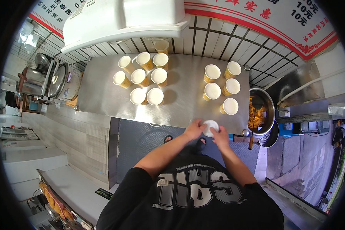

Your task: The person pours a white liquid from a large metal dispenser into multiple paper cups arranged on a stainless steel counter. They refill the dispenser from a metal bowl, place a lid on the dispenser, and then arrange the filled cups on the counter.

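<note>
Both my hands hold one white round cup lid (210, 128) at the front edge of the stainless steel table (184, 97). My left hand (194, 130) grips its left rim, and my right hand (221, 138) its right rim. Whether a cup is under the lid cannot be told. Just beyond my hands, a yellow-printed paper cup (229, 106) filled with a pale drink stands in a group of several on the table's right part. Another group of similar filled cups (138, 77) stands on the left part.
A white plastic housing (126, 20) hangs over the table's back, by a tiled wall. Right of the table is a metal pot (260, 110) of dark amber liquid, with a wooden handle (250, 143) sticking out. Lidded pots (70, 83) stand left. A ridged mat (141, 143) covers the floor.
</note>
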A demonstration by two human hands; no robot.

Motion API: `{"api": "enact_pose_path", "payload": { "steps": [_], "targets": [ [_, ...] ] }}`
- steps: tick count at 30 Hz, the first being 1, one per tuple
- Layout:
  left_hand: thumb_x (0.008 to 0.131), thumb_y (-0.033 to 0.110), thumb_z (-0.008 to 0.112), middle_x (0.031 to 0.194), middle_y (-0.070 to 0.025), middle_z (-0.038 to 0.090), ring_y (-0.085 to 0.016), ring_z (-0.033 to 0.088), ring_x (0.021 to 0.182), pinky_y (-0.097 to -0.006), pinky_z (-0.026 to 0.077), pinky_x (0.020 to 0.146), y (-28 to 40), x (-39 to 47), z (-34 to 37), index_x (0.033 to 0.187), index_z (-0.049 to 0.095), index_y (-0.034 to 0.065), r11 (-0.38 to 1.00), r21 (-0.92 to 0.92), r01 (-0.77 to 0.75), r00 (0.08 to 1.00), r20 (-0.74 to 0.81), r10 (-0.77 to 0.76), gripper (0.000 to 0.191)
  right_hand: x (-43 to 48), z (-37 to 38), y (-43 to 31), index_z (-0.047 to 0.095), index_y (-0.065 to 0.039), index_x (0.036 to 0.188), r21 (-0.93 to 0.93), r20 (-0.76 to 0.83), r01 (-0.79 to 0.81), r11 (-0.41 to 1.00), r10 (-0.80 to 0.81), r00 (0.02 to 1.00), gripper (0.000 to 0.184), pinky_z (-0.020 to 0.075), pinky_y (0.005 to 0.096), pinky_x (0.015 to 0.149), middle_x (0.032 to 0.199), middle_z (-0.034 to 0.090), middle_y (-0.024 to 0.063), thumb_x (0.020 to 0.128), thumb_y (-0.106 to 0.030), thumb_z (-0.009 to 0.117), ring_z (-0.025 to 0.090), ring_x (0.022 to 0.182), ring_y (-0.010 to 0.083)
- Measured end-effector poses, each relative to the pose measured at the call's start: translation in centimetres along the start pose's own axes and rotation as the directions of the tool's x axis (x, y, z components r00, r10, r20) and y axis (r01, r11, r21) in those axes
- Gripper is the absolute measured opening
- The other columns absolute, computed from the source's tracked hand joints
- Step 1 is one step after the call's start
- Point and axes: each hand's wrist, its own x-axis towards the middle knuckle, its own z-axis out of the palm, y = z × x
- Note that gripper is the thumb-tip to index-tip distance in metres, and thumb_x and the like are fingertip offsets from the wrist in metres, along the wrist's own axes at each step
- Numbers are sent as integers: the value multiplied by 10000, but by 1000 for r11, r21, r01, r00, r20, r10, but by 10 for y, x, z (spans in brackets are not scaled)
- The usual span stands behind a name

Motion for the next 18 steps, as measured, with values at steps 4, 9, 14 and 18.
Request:
{"api": "enact_pose_path", "payload": {
  "steps": [4, 9, 14, 18],
  "targets": [
    [922, 281, 642, 957, -80, 666, -141, 597, 719, -288, 492, 636, 0, -17, -41, 1352, 487, 20, 964, -252, 90, 992, -66, -110, 526, 2, 30, -36, 617, -6, 1079, 1, 184, 48, 999, -48, 982, 468, 517, 306, 618, 840, 659, 108, 799, -359, 746, 649, 762, 158],
    [919, 228, 651, 1178, -67, 610, -151, 594, 965, -288, 499, 774, 22, -46, -88, 1413, 420, 59, 844, -531, 73, 988, -75, -133, 572, 7, 51, -77, 577, -54, 1174, 234, 478, -177, 956, 45, 877, 467, 527, 275, 628, 970, 658, 67, 876, -400, 676, 652, 809, 147],
    [860, -3, 681, 1408, -155, 447, -229, 478, 1268, -367, 407, 1058, 25, -52, -93, 1488, 211, -2, 706, -697, -125, 992, -78, 99, 785, 8, 52, -79, 551, -72, 1191, 355, 635, -405, 843, 100, 766, 409, 542, 283, 637, 1028, 646, 67, 965, -413, 562, 661, 822, 164],
    [903, 38, 629, 1303, -94, 554, -202, 578, 1103, -350, 531, 857, 12, -44, -93, 1465, 316, 79, 756, -642, -127, 992, -96, 85, 644, 6, 53, -73, 542, -61, 1196, 343, 619, -415, 843, 129, 775, 403, 543, 284, 639, 1028, 655, 76, 985, -404, 528, 663, 820, 166]
  ]
}}
